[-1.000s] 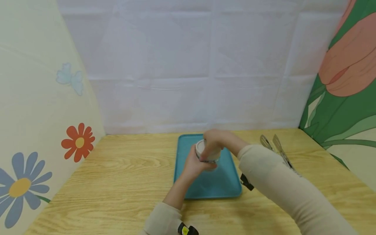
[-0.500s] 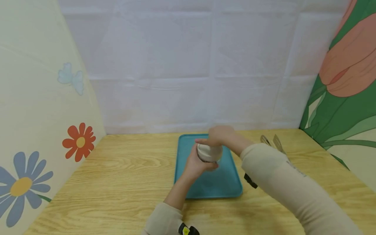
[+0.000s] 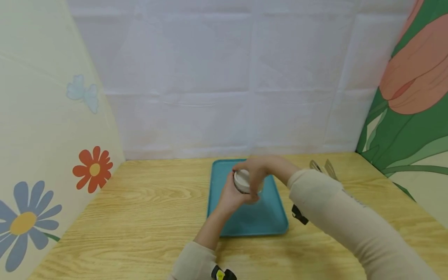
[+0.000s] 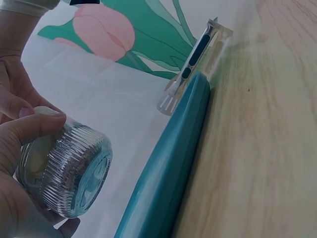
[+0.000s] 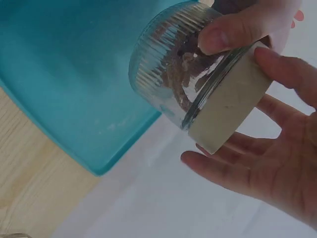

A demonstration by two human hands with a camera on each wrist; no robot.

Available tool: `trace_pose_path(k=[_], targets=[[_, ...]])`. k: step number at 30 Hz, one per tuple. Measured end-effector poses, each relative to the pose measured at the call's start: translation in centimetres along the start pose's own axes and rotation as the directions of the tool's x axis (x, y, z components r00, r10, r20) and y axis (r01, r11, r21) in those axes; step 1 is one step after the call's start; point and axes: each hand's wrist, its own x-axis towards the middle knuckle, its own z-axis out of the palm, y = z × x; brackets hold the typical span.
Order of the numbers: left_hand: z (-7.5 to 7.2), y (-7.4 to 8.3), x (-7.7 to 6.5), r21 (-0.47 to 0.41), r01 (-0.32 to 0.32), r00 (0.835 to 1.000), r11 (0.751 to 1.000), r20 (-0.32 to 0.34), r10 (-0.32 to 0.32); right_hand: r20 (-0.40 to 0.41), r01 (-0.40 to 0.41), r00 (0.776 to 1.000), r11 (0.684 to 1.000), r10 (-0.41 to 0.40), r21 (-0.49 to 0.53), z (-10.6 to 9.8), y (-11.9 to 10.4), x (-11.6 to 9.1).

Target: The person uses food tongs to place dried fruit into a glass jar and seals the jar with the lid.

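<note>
A ribbed glass jar (image 4: 74, 168) with brown pieces inside is held tilted above the blue tray (image 3: 257, 221). My left hand (image 3: 232, 196) grips the jar's body, its thumb along the glass in the left wrist view. From the other side my right hand (image 3: 260, 167) reaches over the cream-white lid (image 5: 230, 106). In the right wrist view, its thumb and fingers lie around the lid's edge, with one finger standing off from it. The lid sits on the jar's mouth. Part of the lid is hidden by the right hand in the head view.
Metal tongs (image 4: 198, 52) with dark inlays lie on the wooden table (image 3: 157, 206) to the right of the tray, partly behind the right sleeve (image 3: 336, 210). A white cloth backdrop (image 3: 210, 77) closes the far side, with flower-printed panels left and right.
My right hand has shifted around the lid: its fingers lifted toward the far rim, then came down again over the near right side. The left hand and jar stay nearly in place.
</note>
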Motion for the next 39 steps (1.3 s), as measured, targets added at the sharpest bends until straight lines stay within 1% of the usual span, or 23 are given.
trace_pose_path(k=[2,4,5,6,8,11,12,14,18,19,20,22,25,27,29,32,34,39], targets=[[0.0,0.0,0.0,0.001,0.009,1.0,1.0,-0.008,-0.009,-0.002,-0.005,1.0,0.999,0.005,0.042,0.0,-0.1,0.1],[0.0,0.1,0.1,-0.004,0.026,1.0,1.0,-0.011,-0.026,-0.004,-0.029,1.0,0.997,0.029,0.066,0.0,-0.2,0.1],[0.0,0.1,0.1,-0.009,0.021,1.0,1.0,-0.012,-0.022,-0.007,-0.045,0.999,0.995,0.046,0.084,-0.1,-0.2,0.0],[0.0,-0.3,0.3,-0.009,0.018,1.0,1.0,-0.009,-0.018,-0.011,-0.064,0.998,0.992,0.065,0.11,-0.1,-0.2,0.0],[0.0,-0.3,0.4,-0.007,0.019,1.0,1.0,-0.002,-0.019,-0.016,-0.111,0.993,0.98,0.115,0.166,-0.1,-0.3,0.0],[0.1,-0.2,0.4,-0.002,0.012,1.0,1.0,0.006,-0.012,-0.032,-0.165,0.984,0.962,0.176,0.216,0.1,-0.4,0.0],[0.1,-0.2,0.4,-0.003,0.019,1.0,1.0,0.008,-0.019,-0.035,-0.183,0.98,0.958,0.195,0.222,0.1,-0.5,0.0],[0.1,-0.2,0.4,-0.006,0.021,1.0,1.0,0.006,-0.02,-0.039,-0.225,0.97,0.952,0.238,0.209,0.1,-0.7,0.1],[0.3,-0.1,0.3,-0.025,-0.004,1.0,1.0,-0.001,0.004,-0.031,-0.3,0.952,0.947,0.305,0.117,0.0,-0.6,0.1],[0.3,-0.1,0.3,-0.033,-0.011,1.0,0.999,0.001,0.011,-0.032,-0.307,0.95,0.948,0.311,0.089,-0.2,-0.5,0.1],[0.3,-0.1,0.3,-0.044,-0.016,1.0,0.999,0.004,0.016,-0.037,-0.301,0.952,0.951,0.304,0.065,-0.3,-0.4,0.1],[0.2,-0.1,0.2,-0.068,-0.006,1.0,0.998,0.009,0.007,-0.052,-0.251,0.965,0.965,0.256,0.079,-0.5,-0.1,-0.1],[0.1,-0.1,0.2,-0.09,0.013,1.0,0.996,0.015,-0.011,-0.082,-0.112,0.989,0.989,0.12,0.097,-0.9,0.2,-0.5],[0.0,-0.2,0.1,-0.091,0.023,1.0,0.996,0.018,-0.021,-0.059,-0.03,0.998,0.991,0.038,0.129,-0.9,0.2,-0.6],[0.0,-0.2,0.1,-0.079,0.022,1.0,0.997,0.02,-0.02,-0.034,0.012,0.999,0.995,-0.009,0.099,-0.9,0.0,-0.5],[-0.1,-0.2,0.1,-0.074,0.017,1.0,0.997,0.022,-0.015,0.001,0.02,1.0,0.996,-0.02,0.083,-0.7,-0.5,-0.4],[-0.1,-0.2,0.1,-0.073,0.011,1.0,0.997,0.015,-0.009,-0.009,0.009,1.0,0.998,-0.008,0.064,-0.6,-0.7,-0.3],[-0.2,-0.1,0.2,-0.068,-0.007,1.0,0.998,0.001,0.007,-0.038,-0.029,0.999,0.995,0.033,0.091,-0.5,-0.8,-0.3]])
